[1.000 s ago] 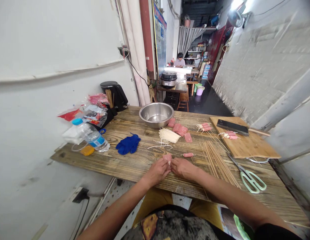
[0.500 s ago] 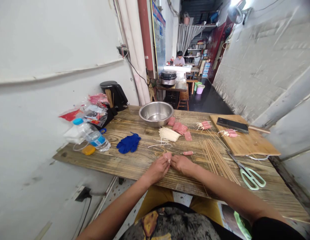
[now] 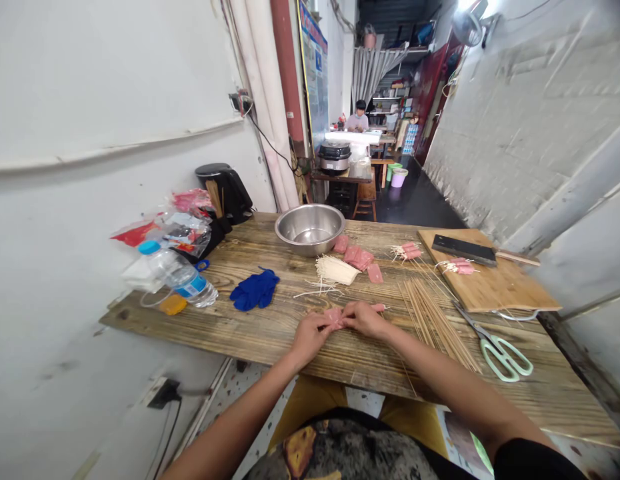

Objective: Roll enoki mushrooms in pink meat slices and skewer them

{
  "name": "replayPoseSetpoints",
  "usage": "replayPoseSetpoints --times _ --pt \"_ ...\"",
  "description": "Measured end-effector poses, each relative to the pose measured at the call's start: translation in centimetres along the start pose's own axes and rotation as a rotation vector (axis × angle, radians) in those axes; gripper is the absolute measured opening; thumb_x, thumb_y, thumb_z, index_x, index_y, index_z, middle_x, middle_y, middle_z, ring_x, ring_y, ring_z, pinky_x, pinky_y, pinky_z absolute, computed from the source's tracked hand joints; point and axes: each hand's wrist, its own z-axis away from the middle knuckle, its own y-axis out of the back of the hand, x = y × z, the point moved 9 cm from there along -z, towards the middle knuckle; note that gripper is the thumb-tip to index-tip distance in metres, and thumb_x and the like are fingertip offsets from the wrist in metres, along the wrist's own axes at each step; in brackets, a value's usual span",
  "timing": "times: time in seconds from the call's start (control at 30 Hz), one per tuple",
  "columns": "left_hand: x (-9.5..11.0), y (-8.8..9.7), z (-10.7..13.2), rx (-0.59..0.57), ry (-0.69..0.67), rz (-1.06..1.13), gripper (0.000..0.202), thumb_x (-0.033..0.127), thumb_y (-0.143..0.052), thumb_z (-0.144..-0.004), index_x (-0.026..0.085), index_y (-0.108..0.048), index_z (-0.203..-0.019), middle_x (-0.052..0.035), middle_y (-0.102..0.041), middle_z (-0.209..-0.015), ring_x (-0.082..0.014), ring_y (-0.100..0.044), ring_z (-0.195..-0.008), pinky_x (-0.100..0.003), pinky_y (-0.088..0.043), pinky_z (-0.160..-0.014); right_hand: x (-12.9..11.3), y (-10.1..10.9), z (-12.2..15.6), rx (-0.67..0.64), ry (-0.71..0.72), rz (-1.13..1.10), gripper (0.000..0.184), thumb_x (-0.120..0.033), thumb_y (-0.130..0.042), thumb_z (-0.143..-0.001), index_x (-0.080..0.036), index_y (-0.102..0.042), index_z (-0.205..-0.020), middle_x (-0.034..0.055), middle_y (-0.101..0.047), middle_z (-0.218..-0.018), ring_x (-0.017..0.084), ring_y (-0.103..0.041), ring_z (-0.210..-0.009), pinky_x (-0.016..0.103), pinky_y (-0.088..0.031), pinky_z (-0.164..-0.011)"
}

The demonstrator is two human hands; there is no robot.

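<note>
Near the table's front edge, my left hand point(image 3: 313, 335) pinches the near left side of a pink meat slice point(image 3: 333, 315). Opposite it, my right hand point(image 3: 363, 319) has its fingers closed on the slice's right side. A finished meat roll point(image 3: 380, 307) lies just beyond my right hand, partly hidden by it. Farther back are a bunch of white enoki mushrooms point(image 3: 336, 269), with loose strands in front, and several flat meat slices point(image 3: 359, 257). Skewered meat rolls point(image 3: 406, 251) lie to their right.
A steel bowl point(image 3: 310, 229) stands at the back. Bamboo skewers point(image 3: 435, 320) and green-handled scissors point(image 3: 500, 350) lie right, beside a cutting board point(image 3: 515, 283) bearing a cleaver point(image 3: 465, 250) and more rolls. At left are a blue glove point(image 3: 255, 289) and a water bottle point(image 3: 183, 277).
My right hand has shifted slightly forward and left over the meat slice, now covering part of the finished roll. More of the slice's near edge is folded between my fingers. The view has tilted slightly.
</note>
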Motion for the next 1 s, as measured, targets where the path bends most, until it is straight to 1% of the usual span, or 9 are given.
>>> replayPoseSetpoints --times 0.07,0.13,0.33,0.47,0.6,0.73,0.87,0.93,1.0 --pt "-0.5 0.1 0.1 0.027 0.04 0.056 0.016 0.033 -0.066 -0.081 0.024 -0.075 -0.091 -0.004 -0.074 -0.092 -0.0204 -0.064 -0.081 -0.034 -0.049 -0.079 0.8 0.0 -0.4 -0.011 -0.061 -0.015 0.008 -0.014 -0.066 -0.076 -0.014 -0.075 -0.076 0.0032 -0.069 -0.073 0.014 -0.06 -0.07 0.023 -0.043 -0.068" --pt "-0.4 0.3 0.2 0.041 -0.003 0.053 0.017 0.03 -0.063 -0.084 0.025 -0.074 -0.096 -0.0039 -0.073 -0.098 -0.0204 -0.064 -0.086 -0.034 -0.048 -0.081 1.6 -0.2 -0.7 -0.039 -0.125 -0.034 0.008 -0.015 -0.067 -0.074 -0.014 -0.075 -0.074 0.0029 -0.07 -0.071 0.014 -0.059 -0.067 0.022 -0.042 -0.065" --pt "2.4 -0.2 0.7 -0.038 -0.394 -0.173 0.03 0.023 -0.044 -0.095 0.024 -0.072 -0.105 -0.0067 -0.072 -0.092 -0.0178 -0.062 -0.084 -0.033 -0.048 -0.078 2.8 -0.3 -1.4 -0.089 -0.287 -0.022 0.012 -0.018 -0.065 -0.071 -0.013 -0.076 -0.075 0.0006 -0.069 -0.064 0.011 -0.054 -0.058 0.021 -0.039 -0.057" --pt "3.5 -0.5 1.1 -0.043 -0.512 -0.3 0.032 0.02 -0.04 -0.096 0.022 -0.068 -0.112 -0.008 -0.069 -0.093 -0.0179 -0.059 -0.085 -0.033 -0.048 -0.077 2.7 -0.2 -1.8 -0.133 -0.339 -0.002 0.014 -0.017 -0.065 -0.07 -0.013 -0.077 -0.075 -0.0023 -0.064 -0.055 0.008 -0.047 -0.051 0.018 -0.033 -0.05" --pt "3.3 -0.8 1.2 -0.058 -0.501 -0.34 0.028 0.023 -0.046 -0.095 0.022 -0.066 -0.115 -0.008 -0.067 -0.096 -0.0181 -0.057 -0.089 -0.034 -0.048 -0.081 2.7 -0.2 -2.0 -0.183 -0.388 0.008 0.013 -0.017 -0.065 -0.07 -0.013 -0.076 -0.074 -0.0047 -0.057 -0.048 0.006 -0.042 -0.044 0.017 -0.03 -0.046" --pt "2.4 -0.9 0.9 -0.04 -0.421 -0.349 0.026 0.027 -0.047 -0.095 0.023 -0.069 -0.108 -0.0068 -0.066 -0.09 -0.0177 -0.055 -0.085 -0.031 -0.047 -0.076 2.8 -0.5 -1.9 -0.207 -0.423 0.029 0.013 -0.017 -0.062 -0.073 -0.013 -0.074 -0.074 -0.0046 -0.054 -0.046 0.007 -0.045 -0.042 0.017 -0.032 -0.045" --pt "2.2 -1.0 0.4 -0.051 -0.367 -0.346 0.027 0.031 -0.048 -0.094 0.024 -0.073 -0.101 -0.0058 -0.066 -0.083 -0.0176 -0.053 -0.08 -0.029 -0.045 -0.073 1.8 0.0 -1.5 -0.161 -0.384 0.08 0.01 -0.013 -0.061 -0.076 -0.012 -0.071 -0.077 -0.0009 -0.061 -0.058 0.009 -0.053 -0.053 0.019 -0.037 -0.053" --pt "2.2 -1.0 0.2 -0.063 -0.347 -0.35 0.028 0.033 -0.047 -0.095 0.024 -0.074 -0.098 -0.0053 -0.066 -0.081 -0.0175 -0.053 -0.079 -0.029 -0.043 -0.072 0.6 0.7 -1.1 -0.078 -0.289 0.142 0.009 -0.013 -0.061 -0.079 -0.013 -0.071 -0.08 0.003 -0.065 -0.073 0.012 -0.055 -0.068 0.022 -0.039 -0.063" --pt "2.1 -1.0 0.1 -0.061 -0.327 -0.36 0.028 0.032 -0.047 -0.095 0.023 -0.074 -0.095 -0.0055 -0.067 -0.081 -0.0175 -0.053 -0.078 -0.03 -0.043 -0.073 -1.5 1.3 -0.4 0.025 -0.088 0.29 0.013 -0.018 -0.059 -0.085 -0.014 -0.07 -0.081 0.0062 -0.064 -0.082 0.015 -0.053 -0.079 0.026 -0.038 -0.072"
